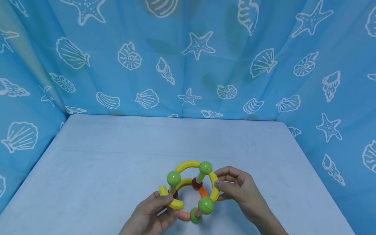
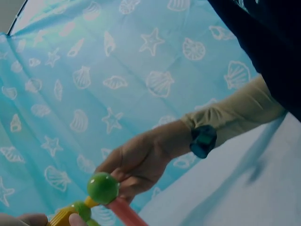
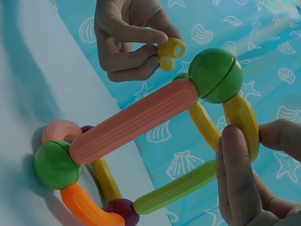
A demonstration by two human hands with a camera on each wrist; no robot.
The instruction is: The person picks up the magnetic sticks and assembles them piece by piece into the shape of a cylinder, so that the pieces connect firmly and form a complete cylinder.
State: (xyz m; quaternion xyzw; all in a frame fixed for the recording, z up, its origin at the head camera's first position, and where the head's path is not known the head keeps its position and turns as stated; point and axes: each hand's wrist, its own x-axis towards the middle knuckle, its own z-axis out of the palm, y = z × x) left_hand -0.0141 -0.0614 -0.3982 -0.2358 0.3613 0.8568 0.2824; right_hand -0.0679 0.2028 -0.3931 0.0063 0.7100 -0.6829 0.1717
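A frame of magnetic rods and balls stands on the white table, with green balls (image 1: 205, 167) on top and dark red balls (image 1: 197, 183) among those below. My left hand (image 1: 151, 212) pinches a yellow curved rod (image 1: 176, 205) at the frame's left side; the right wrist view shows a gap between it and the nearest green ball (image 3: 216, 75). Between thumb and fingers, my right hand (image 1: 242, 189) holds another yellow curved rod (image 1: 215, 195), joined into the top ring. A salmon straight rod (image 3: 136, 121) and a light green one (image 3: 176, 187) link the upper and lower balls.
The white table (image 1: 117, 147) extends around the frame on all sides. A blue curtain (image 1: 164, 49) with white shells and starfish hangs behind and beside it. In the left wrist view, a dark band (image 2: 203, 141) circles the right wrist over a beige sleeve (image 2: 235, 115).
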